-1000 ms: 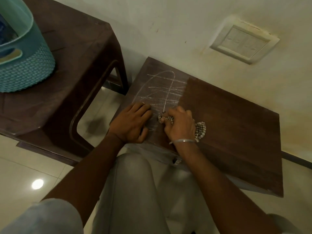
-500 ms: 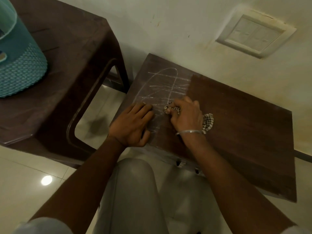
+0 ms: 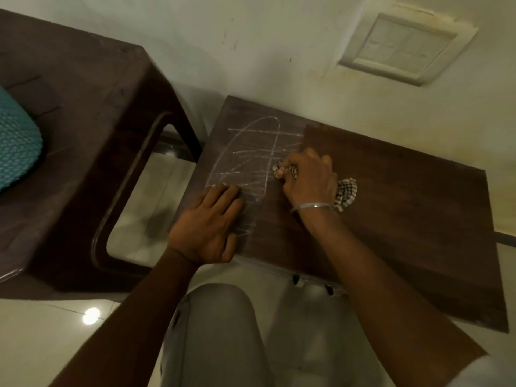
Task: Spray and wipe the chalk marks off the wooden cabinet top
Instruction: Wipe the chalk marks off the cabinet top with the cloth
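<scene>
The dark wooden cabinet top [image 3: 405,208] stands against the wall. White chalk marks [image 3: 257,149] cover its left part, a loop crossed by scribbled lines; the right part is darker and free of marks. My right hand [image 3: 310,180] grips a bunched black-and-white checked cloth [image 3: 346,191] and presses it on the wood at the right edge of the marks. My left hand [image 3: 212,222] rests flat on the near left corner of the top, fingers straight. No spray bottle is in view.
A dark brown plastic table [image 3: 83,129] stands to the left, with a teal woven basket [image 3: 16,146] on it. A switch plate [image 3: 405,48] is on the wall above the cabinet. Pale floor tiles [image 3: 42,344] lie below; my knee is in front of the cabinet.
My right hand has slid the cloth away from me, up along the right edge of the chalk marks. My left hand has stayed on the near left corner.
</scene>
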A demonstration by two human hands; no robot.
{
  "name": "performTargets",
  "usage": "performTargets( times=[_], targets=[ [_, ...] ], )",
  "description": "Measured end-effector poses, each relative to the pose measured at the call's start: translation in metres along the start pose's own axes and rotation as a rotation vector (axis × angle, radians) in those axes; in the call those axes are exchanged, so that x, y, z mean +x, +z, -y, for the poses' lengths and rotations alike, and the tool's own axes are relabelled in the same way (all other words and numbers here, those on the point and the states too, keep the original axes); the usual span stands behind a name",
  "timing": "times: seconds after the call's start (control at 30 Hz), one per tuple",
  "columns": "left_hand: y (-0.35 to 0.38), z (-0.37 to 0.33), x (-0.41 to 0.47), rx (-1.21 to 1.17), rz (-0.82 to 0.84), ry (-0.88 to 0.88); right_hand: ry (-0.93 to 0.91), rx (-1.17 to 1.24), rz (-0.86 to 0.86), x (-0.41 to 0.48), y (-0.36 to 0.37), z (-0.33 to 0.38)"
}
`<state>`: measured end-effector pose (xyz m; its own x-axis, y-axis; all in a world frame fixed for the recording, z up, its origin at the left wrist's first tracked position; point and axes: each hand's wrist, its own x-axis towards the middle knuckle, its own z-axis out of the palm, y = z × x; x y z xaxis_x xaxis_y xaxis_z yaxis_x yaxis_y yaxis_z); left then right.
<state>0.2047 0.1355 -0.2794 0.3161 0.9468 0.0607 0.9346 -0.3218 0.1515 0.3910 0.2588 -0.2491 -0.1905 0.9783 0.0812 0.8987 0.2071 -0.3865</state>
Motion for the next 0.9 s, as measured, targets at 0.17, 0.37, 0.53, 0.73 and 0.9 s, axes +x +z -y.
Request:
performTargets(
  times=[0.17,0.37,0.53,0.73,0.9],
  targets=[
    [0.000,0.001,0.001,-0.005,0.012,0.004,-0.032,-0.045,-0.001,0.014,0.000,-0.007],
    [0.002,0.002,0.001,-0.029,0.088,-0.015,0.037,-0.003,-0.015,0.057,0.001,-0.007],
    [0.003,0.003,0.000,-0.061,0.119,-0.024,-0.010,-0.035,-0.047,0.039,0.002,-0.017],
    [0.003,0.003,0.000,-0.043,0.066,-0.017,0.036,-0.039,-0.083,0.091,0.004,-0.017],
    [0.004,0.003,0.000,-0.033,0.033,-0.007,0.045,-0.044,-0.067,0.091,0.005,-0.019]
  ],
)
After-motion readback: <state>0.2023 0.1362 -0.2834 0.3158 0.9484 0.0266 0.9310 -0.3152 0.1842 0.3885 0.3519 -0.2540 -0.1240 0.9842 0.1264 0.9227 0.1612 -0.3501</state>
